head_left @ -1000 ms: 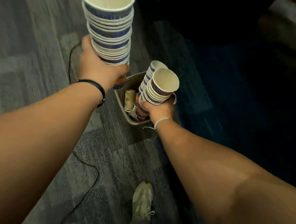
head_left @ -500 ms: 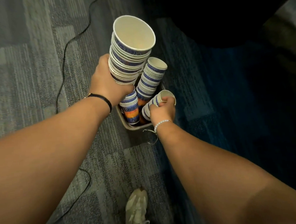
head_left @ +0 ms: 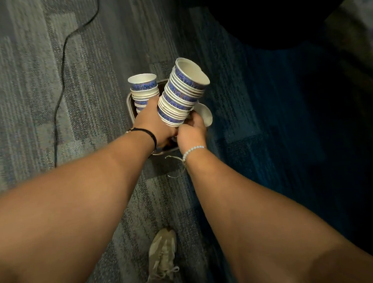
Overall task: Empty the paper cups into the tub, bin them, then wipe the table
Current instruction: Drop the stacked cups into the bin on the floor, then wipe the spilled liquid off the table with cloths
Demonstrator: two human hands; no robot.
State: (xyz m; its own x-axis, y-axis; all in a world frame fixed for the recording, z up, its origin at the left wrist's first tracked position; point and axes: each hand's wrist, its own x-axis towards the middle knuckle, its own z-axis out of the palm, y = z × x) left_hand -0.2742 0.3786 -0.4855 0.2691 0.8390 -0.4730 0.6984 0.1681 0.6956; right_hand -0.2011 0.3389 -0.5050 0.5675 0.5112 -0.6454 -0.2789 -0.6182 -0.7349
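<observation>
Head view: nested paper cups, blue-patterned with white rolled rims, make a tall stack (head_left: 182,94) leaning right over the grey, round-cornered bin (head_left: 130,106) on ribbed carpet (head_left: 28,106); the left hand (head_left: 156,123) wraps its fingers round the stack's foot; the right hand (head_left: 190,131) grips a pale cup (head_left: 206,115) just beside it; a shorter stack (head_left: 142,87) stands in the bin; since a moment ago the hands have drawn together and the tall stack has sunk lower.

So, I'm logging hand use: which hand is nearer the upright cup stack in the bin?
Left. The left hand is close beside the upright stack, by its lower cups; the right hand is farther right, at the base of the tilted stack.
</observation>
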